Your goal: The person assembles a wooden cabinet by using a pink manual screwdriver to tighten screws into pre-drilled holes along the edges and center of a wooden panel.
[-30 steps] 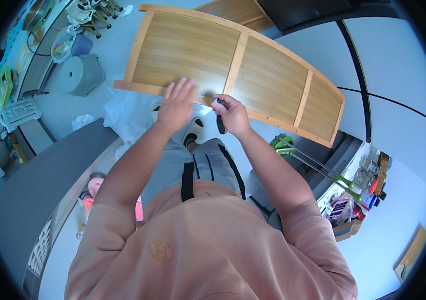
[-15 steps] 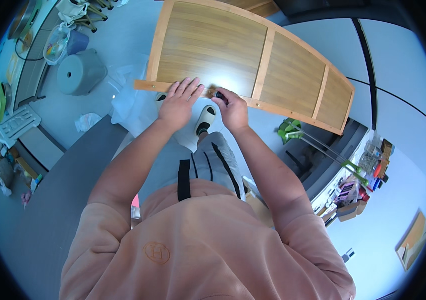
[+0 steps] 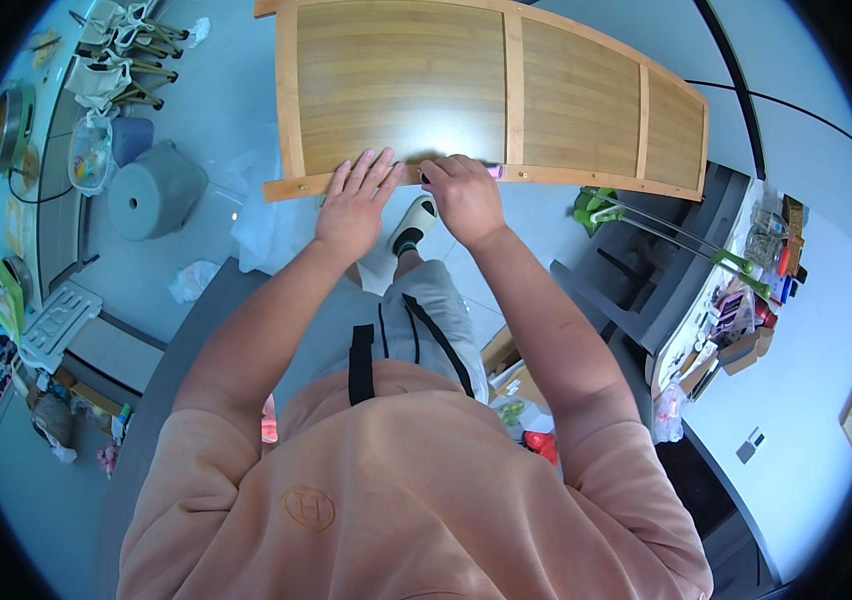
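Note:
A long wooden panel, with a light frame and brown inset boards, lies across the far middle. My left hand rests flat on its near rail, fingers spread. Beside it, my right hand is closed around a short tool at the same rail. The tool's pink-purple end sticks out to the right of my knuckles, and a dark part shows by my thumb. My fingers cover its middle, so I cannot tell its exact kind. Small round metal fittings dot the rail.
A grey stool and a clear-lined bin stand at left. Folded stools lie beyond. Crumpled clear plastic is on the floor. To the right, a green-handled item lies near a cluttered counter.
My right hand has turned over the tool, and its pink-purple end now shows. The view has shifted, and the panel sits slightly left and at a flatter angle. My left hand stays on the rail.

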{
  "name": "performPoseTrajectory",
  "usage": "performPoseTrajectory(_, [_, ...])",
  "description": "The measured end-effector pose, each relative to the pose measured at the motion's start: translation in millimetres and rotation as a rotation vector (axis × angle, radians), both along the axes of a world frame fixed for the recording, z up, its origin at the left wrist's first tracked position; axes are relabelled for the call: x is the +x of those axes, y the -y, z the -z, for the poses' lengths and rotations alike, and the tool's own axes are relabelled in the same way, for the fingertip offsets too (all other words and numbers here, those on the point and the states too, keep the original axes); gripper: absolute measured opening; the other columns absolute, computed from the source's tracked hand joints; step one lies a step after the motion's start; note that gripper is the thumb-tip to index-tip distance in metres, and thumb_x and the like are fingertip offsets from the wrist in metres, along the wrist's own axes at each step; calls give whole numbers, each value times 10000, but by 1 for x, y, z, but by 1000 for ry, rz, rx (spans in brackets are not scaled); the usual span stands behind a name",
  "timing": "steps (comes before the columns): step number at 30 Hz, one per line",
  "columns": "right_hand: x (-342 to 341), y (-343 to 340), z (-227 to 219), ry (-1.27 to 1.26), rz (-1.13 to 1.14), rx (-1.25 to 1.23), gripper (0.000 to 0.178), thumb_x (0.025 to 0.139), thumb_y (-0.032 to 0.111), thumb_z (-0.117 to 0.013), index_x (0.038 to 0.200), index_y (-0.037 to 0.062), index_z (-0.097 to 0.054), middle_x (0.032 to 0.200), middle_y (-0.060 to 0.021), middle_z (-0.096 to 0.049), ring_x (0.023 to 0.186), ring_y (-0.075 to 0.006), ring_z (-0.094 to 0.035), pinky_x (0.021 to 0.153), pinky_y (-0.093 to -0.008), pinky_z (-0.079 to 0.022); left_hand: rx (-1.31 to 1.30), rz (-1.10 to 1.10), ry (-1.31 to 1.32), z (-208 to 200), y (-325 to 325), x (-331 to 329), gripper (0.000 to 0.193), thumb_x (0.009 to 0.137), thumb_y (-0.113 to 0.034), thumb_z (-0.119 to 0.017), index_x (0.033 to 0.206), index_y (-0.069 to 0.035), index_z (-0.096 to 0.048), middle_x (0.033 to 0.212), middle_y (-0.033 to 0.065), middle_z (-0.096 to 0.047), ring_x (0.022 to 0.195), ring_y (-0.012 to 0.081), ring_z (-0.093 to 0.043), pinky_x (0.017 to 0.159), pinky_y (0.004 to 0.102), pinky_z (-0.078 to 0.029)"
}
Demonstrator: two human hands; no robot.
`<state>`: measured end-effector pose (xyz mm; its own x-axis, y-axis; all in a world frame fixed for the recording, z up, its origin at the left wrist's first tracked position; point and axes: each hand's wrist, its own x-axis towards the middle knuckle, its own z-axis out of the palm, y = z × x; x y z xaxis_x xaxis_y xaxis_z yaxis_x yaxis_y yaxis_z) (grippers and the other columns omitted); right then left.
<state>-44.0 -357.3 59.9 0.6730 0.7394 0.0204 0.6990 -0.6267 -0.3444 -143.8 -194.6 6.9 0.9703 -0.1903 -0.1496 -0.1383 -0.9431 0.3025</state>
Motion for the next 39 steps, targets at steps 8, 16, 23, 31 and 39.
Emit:
performPoseTrajectory(8, [22, -13, -14, -155, -205, -407, 172, 817, 228, -578, 857, 69, -630, 764, -100, -649, 753, -272, -647, 679, -386, -514, -14, -19, -9, 2, 1, 1, 777, 750, -120, -621, 1449, -154, -284, 1522, 46, -218, 1397, 233, -217, 1136, 423, -176])
performPoseTrajectory(16, [-14, -14, 1, -283, 367, -317, 387, 839, 416, -611, 861, 30, -618, 748, -150, -667, 695, -317, -654, 662, -396, -525, -59, -29, 0, -1, 2, 1, 769, 743, -102, -618, 1441, -168, -301, 1514, 40, -239, 1392, 229, -231, 1136, 421, -180])
performPoseTrajectory(23, [-20, 4, 7, -262, 333, -192, 301, 791, 299, -680, 1011, 97, -641, 852, -87, -659, 790, -261, -647, 691, -369, -513, -68, -43, 2, 0, 3, 0, 769, 744, -96, -614, 1441, -181, -302, 1511, 33, -250, 1389, 221, -241, 1139, 409, -174])
performPoseTrajectory(31, [23, 15, -4, 285, -133, -100, 184, 801, 165, -621, 974, 120, -663, 900, -49, -653, 885, -243, -609, 814, -376, -471, -63, -24, -18, 0, 5, 2, 773, 759, -111, -610, 1452, -177, -274, 1520, 33, -227, 1395, 220, -225, 1141, 413, -164])
performPoseTrajectory(39, [-25, -14, -5, -430, 463, -441, 241, 850, 297, -579, 763, 79, -636, 696, -135, -661, 662, -283, -667, 613, -393, -532, -72, -26, -21, 3, 3, -2, 761, 764, -116, -608, 1449, -177, -281, 1518, 36, -229, 1394, 226, -225, 1137, 419, -170])
